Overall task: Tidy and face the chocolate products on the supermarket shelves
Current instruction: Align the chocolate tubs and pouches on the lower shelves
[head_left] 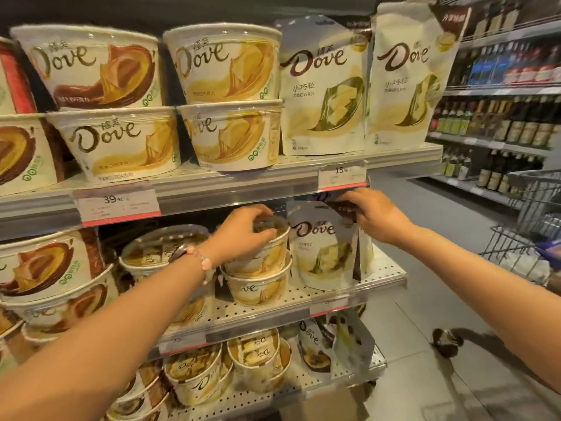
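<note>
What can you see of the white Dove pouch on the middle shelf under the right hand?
The white Dove stand-up pouch looks like glossy plastic film, with a brown logo and pale yellow chocolate artwork. It stands upright at the middle shelf's right end, beside stacked cream tubs. The right hand grips its dark top edge.

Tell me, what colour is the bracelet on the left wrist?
Pink beads, on the bracelet, shown in the head view.
</note>
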Motion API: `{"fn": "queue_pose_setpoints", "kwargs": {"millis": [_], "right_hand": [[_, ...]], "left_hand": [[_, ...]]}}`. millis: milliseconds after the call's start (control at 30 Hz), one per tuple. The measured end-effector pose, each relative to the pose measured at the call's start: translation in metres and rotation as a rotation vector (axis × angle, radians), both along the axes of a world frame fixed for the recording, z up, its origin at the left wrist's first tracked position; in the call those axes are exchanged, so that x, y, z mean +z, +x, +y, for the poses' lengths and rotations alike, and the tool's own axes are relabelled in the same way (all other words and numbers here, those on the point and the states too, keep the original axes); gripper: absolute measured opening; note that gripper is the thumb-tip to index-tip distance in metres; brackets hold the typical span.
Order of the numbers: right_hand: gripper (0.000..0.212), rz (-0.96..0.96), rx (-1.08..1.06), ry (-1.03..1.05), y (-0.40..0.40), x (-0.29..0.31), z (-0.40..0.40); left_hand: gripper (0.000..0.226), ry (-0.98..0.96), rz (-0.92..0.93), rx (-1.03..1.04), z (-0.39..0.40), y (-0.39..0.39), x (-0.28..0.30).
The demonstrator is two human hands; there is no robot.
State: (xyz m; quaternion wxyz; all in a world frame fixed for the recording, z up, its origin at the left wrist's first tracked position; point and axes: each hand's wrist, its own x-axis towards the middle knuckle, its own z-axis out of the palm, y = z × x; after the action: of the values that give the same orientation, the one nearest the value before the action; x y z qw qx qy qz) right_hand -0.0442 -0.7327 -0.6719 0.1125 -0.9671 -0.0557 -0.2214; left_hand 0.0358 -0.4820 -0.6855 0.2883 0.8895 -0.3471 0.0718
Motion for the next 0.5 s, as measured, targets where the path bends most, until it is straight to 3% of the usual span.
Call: {"fn": "queue_pose_setpoints", "kwargs": {"millis": [167, 300, 500], "right_hand": [[0.064, 0.104, -0.136, -0.059, 0.008, 0.01, -0.045], [0.059, 0.252, -0.172, -0.163, 0.031, 0.004, -0.074], [0.043, 0.277, -0.174, -0.215, 0.048, 0.007, -0.09]], "left_hand": [[0.041, -0.098, 0.16, 0.096, -0.054, 0.015, -0.001], [0.04, -0.097, 0.263, 0.102, -0.078, 0.025, -0.004], [0.038, -0.118, 0.365, 0.211, -0.097, 0.04, -0.007]]}}
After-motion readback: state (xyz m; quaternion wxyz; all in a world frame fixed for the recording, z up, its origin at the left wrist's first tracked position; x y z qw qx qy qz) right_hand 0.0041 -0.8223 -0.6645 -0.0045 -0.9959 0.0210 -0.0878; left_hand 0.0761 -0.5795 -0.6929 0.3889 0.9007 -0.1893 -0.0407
